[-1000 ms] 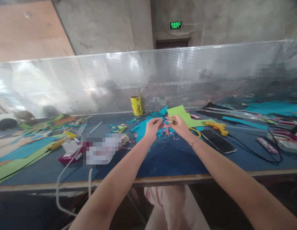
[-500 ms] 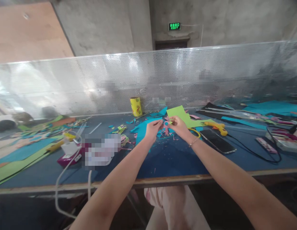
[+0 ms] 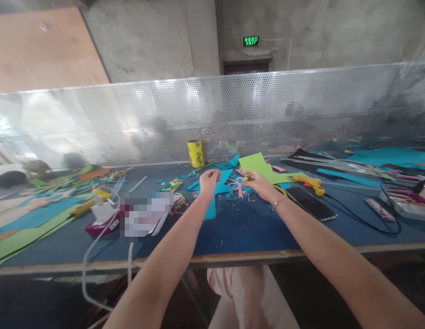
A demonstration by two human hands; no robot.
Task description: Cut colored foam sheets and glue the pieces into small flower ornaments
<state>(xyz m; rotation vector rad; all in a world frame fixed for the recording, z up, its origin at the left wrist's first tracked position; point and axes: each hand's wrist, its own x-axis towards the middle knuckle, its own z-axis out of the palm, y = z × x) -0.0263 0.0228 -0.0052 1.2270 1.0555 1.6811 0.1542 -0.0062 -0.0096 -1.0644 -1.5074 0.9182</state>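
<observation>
My left hand [image 3: 208, 182] is raised over a blue paper sheet [image 3: 210, 212], its thumb and fingertips pinched together. Whatever they hold, if anything, is too small to make out. Across from it, my right hand [image 3: 257, 183] has its thumb and forefinger slightly apart. Right beside those fingertips is a pink paper cutout [image 3: 240, 189] with thin arms and a small blue ring at its top; I cannot tell whether they touch it. Behind the right hand lies a light green paper sheet [image 3: 255, 163].
A yellow roll [image 3: 196, 154] stands by the perforated metal screen [image 3: 157, 105]. Right: yellow glue gun [image 3: 310, 183], black phone [image 3: 312, 203], cable, clear sticks. Left: purple power strip [image 3: 100, 226], white cords, coloured paper [image 3: 57, 214]. Scraps litter the middle; the table edge [image 3: 246, 259] is near me.
Both hands were close together at the pink cutout. My left hand has moved left, away from it, and my right hand's fingers have shifted slightly right of the cutout.
</observation>
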